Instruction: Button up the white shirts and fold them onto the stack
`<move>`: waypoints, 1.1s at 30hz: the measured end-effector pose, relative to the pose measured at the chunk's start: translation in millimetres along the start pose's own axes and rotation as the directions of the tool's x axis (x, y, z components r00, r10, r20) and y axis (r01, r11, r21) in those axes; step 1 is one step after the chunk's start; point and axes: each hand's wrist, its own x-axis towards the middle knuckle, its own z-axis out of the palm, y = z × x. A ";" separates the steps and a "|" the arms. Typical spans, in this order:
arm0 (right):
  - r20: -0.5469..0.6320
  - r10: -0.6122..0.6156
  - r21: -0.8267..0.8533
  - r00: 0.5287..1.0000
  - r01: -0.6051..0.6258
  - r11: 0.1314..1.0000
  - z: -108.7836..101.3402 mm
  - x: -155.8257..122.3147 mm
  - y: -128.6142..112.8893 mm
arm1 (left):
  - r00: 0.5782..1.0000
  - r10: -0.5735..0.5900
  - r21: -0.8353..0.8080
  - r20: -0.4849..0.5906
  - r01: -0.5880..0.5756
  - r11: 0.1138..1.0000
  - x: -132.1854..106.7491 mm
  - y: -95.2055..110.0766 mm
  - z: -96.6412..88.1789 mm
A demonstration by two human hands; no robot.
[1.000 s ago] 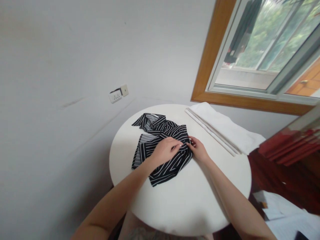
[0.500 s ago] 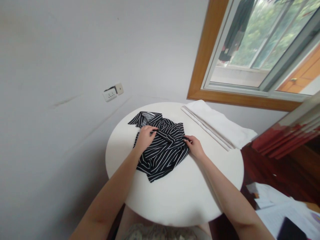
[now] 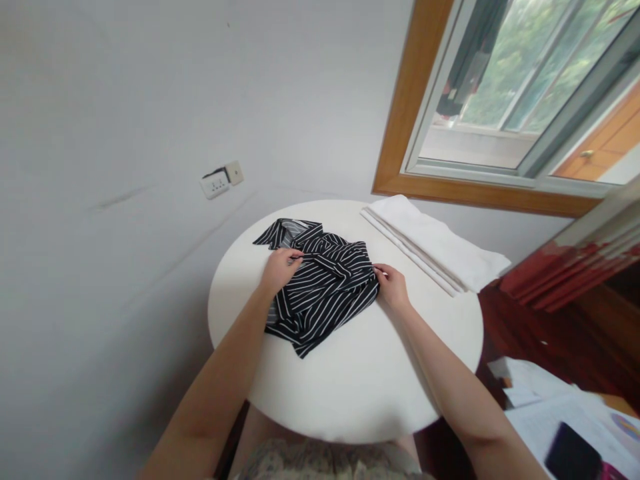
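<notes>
A black shirt with white stripes (image 3: 325, 287) lies crumpled on the round white table (image 3: 350, 387), its collar toward the far left. My left hand (image 3: 281, 268) is closed on the cloth below the collar, pinching an edge between thumb and fingers. At the shirt's right side, my right hand (image 3: 391, 283) pinches another edge of the fabric with thumb and forefinger. Part of the shirt's left side is hidden under my left hand and wrist.
Folded white cloth (image 3: 435, 247) lies at the table's far right. Behind are a wall with a socket (image 3: 215, 185) and a wood-framed window (image 3: 395, 133). Papers (image 3: 530, 387) and a dark phone-like object (image 3: 573, 453) sit low at right, near a red curtain (image 3: 545, 273).
My left hand has moved a little left with the pinched cloth, and my right hand slightly right. The fabric between them looks flatter and more stretched.
</notes>
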 end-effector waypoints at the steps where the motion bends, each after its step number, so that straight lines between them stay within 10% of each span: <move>1: 0.006 0.002 0.006 1.000 -0.002 1.000 0.0 0.4 0.2 | 1.000 0.000 0.012 0.016 0.000 1.000 0.1 -0.9 0.1; 8: 0.019 -0.072 -0.063 0.997 0.073 0.995 -0.9 1.7 2.0 | 0.989 -0.094 0.055 0.114 0.088 0.995 -5.8 0.0 9.5; 14: 0.127 -0.385 -0.187 0.914 0.403 0.896 -4.1 -4.2 -8.9 | 0.946 -0.153 -0.006 0.284 0.162 0.987 -10.3 14.3 13.0; 21: 0.266 -0.400 -0.207 0.877 0.457 0.865 -5.2 -10.5 -27.4 | 0.823 0.122 -0.471 0.555 0.190 0.861 -24.9 58.7 19.1; 27: 0.001 0.022 0.307 1.000 -0.021 0.951 -1.9 -0.4 -11.2 | 0.597 0.308 -0.543 0.741 0.262 0.798 -31.6 77.5 9.8; 33: -0.237 0.497 0.744 0.835 -0.173 0.645 -20.8 16.1 1.4 | 0.398 0.293 -0.424 0.869 0.295 0.856 -17.4 49.4 -25.1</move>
